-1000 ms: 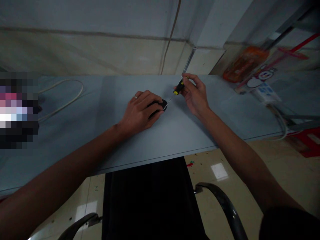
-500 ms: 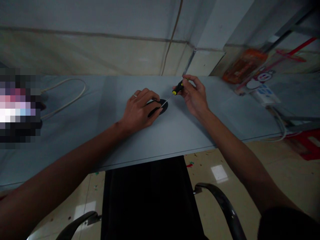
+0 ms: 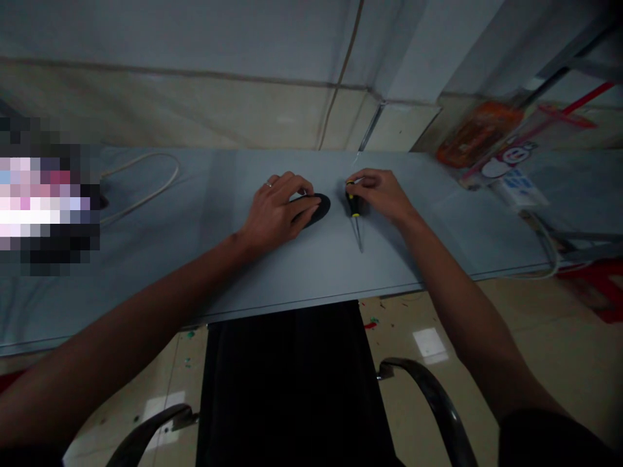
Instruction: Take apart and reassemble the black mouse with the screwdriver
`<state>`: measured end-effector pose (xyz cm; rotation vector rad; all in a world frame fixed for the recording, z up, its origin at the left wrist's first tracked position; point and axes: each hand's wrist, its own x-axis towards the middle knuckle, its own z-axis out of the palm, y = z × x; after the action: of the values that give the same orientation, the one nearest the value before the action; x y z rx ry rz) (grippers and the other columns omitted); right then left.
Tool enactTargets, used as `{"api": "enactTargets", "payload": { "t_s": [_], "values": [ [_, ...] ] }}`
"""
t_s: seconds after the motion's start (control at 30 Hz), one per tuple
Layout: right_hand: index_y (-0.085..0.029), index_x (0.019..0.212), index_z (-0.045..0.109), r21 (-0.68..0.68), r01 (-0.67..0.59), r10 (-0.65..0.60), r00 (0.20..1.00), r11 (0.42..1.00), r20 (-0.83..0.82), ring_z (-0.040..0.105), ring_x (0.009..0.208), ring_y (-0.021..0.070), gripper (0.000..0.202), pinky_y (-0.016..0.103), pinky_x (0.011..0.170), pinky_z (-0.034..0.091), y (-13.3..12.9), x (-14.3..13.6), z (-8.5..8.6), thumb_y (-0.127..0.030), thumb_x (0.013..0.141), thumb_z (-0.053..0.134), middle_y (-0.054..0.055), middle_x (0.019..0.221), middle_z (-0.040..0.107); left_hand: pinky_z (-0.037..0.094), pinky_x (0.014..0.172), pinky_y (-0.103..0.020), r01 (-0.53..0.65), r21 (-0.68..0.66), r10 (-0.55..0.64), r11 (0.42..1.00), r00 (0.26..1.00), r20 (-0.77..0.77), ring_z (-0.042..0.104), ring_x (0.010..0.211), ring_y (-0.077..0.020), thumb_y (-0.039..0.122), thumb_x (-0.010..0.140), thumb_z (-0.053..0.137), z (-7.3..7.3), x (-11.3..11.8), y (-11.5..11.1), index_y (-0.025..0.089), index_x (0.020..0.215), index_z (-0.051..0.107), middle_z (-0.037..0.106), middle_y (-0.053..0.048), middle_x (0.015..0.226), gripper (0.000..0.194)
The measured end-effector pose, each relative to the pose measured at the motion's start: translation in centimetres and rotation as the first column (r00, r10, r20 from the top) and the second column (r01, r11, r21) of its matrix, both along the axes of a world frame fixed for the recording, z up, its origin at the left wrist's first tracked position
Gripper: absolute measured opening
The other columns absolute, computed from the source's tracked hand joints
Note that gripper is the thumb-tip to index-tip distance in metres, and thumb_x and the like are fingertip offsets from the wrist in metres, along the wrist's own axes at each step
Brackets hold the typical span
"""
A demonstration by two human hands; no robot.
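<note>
A dark oval object, shaped like a computer mouse (image 3: 321, 206), is on the grey table, partly hidden by my left hand (image 3: 278, 206). My left fingers are closed round it, with a ring on one of them. To its right, my right hand (image 3: 382, 194) grips a black and yellow screwdriver (image 3: 354, 204) by the upper end of its handle. The metal shaft points down toward the table's front edge, apart from the dark object.
A white cable (image 3: 168, 188) loops at the left beside a pixelated area. At the right are an orange package (image 3: 479, 133), a clear cup (image 3: 540, 143) with a red straw, and a metal frame. A black chair (image 3: 296, 383) stands below the table's front edge.
The screwdriver's tip has left the dark object; its shaft has swung round to point toward the front edge. My right hand has turned with it, while my left hand keeps its hold.
</note>
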<state>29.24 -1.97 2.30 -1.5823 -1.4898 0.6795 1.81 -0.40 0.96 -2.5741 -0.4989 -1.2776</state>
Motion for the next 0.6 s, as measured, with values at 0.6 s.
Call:
{"api": "enactTargets", "payload": {
  "t_s": [0.6],
  "values": [
    [-0.019, 0.103, 0.080, -0.042, -0.274, 0.278, 0.947, 0.961, 0.163, 0.065, 0.073, 0.0173, 0.029, 0.035, 0.069, 0.051, -0.3, 1.1, 0.1, -0.039, 0.084, 0.075, 0.008, 0.094, 0.078, 0.043, 0.075, -0.033, -0.033, 0.057, 0.034, 0.998, 0.999, -0.011, 0.063, 0.087, -0.0164, 0.027, 0.105, 0.062, 0.3, 0.0, -0.1, 0.023, 0.099, 0.074, 0.073, -0.003, 0.099, 0.013]
  ]
}}
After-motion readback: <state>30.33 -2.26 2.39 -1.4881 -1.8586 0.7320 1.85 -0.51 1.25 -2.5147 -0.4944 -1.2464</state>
